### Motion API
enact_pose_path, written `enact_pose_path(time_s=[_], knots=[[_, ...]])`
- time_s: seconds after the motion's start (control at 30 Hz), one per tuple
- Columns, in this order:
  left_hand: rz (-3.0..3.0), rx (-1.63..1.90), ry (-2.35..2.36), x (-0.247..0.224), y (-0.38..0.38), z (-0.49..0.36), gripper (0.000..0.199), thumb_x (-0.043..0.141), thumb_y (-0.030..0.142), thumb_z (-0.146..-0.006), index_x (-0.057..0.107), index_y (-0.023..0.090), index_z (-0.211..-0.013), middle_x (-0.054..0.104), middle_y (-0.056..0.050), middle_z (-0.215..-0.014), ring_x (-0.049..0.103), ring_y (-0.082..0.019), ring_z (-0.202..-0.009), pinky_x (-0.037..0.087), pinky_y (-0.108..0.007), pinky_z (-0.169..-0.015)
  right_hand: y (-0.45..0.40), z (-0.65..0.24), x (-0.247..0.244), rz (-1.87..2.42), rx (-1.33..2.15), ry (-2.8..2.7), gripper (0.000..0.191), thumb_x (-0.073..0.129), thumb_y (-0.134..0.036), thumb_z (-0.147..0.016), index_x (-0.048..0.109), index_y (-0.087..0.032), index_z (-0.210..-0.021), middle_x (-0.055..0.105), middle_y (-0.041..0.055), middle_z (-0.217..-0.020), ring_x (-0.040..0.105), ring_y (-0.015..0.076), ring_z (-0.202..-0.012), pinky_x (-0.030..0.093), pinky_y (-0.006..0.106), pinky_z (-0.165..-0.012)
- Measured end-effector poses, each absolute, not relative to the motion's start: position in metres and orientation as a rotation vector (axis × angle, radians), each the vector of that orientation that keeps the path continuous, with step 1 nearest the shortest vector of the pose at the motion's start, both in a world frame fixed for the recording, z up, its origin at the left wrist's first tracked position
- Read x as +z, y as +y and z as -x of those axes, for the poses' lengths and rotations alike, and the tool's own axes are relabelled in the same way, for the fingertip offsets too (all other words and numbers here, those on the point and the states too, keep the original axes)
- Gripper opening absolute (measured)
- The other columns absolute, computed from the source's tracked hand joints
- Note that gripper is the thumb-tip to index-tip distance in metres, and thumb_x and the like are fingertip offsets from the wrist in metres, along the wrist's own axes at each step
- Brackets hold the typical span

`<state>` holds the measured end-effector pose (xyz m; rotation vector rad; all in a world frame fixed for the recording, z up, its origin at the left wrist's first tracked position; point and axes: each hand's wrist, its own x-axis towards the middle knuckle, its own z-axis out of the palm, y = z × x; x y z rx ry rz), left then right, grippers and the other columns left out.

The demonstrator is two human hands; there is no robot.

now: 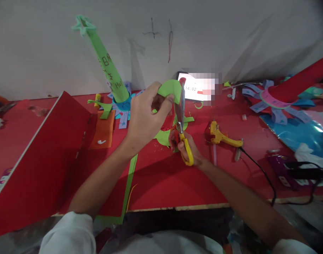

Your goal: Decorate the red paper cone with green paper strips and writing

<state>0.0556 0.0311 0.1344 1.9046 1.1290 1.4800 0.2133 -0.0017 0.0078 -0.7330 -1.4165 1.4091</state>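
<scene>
My left hand (148,114) pinches a curved piece of green paper (169,88) between thumb and fingers, raised above the red table. In my right hand (189,150) is a pair of scissors (187,150) with yellow and red handles, its blades pointing up. The blades stand against the right edge of the green paper; whether they are cutting into it I cannot tell. Below my hands lie green paper scraps (162,137), partly hidden by the left hand and the scissors.
A green paper tube (108,67) with a star top stands at the back left, a red tube (300,83) at the right. A yellow glue gun (225,137) with a black cable lies right of my hands. A lit phone (195,88) leans on the wall; a red board (50,151) rises left.
</scene>
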Motion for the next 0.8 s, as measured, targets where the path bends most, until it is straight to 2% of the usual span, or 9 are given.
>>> enact_pose_path(time_s=[0.2, 0.57, 0.8], knots=[[-1.902, 1.477, 1.127, 0.132, 0.031, -0.056, 0.019, 0.07, 0.027, -0.091, 0.057, 0.024, -0.078, 0.06, 0.004, -0.061, 0.058, -0.012, -0.058, 0.042, -0.027, -0.055, -0.002, -0.216, 0.007, 0.727, 1.362, -1.471, 0.058, 0.062, -0.079, -0.085, 0.054, -0.023, -0.092, 0.05, -0.0009, -0.079, 0.046, 0.0122, -0.062, 0.039, 0.029, -0.055], [-1.868, 1.482, 1.116, 0.128, 0.03, -0.059, 0.023, 0.07, 0.033, -0.094, 0.055, 0.024, -0.078, 0.061, 0.005, -0.061, 0.058, -0.011, -0.057, 0.042, -0.025, -0.054, -0.002, -0.219, 0.001, 0.808, 1.31, -1.508, 0.065, 0.056, -0.087, -0.082, 0.052, -0.023, -0.089, 0.049, -0.0027, -0.072, 0.044, 0.0119, -0.06, 0.035, 0.028, -0.054], [-1.834, 1.477, 1.117, 0.129, 0.03, -0.059, 0.022, 0.068, 0.031, -0.095, 0.055, 0.024, -0.079, 0.061, 0.005, -0.061, 0.057, -0.01, -0.056, 0.044, -0.026, -0.054, -0.001, -0.224, -0.005, 0.792, 1.341, -1.493, 0.06, 0.059, -0.082, -0.084, 0.054, -0.023, -0.091, 0.05, -0.0038, -0.071, 0.043, 0.0105, -0.054, 0.037, 0.027, -0.05]])
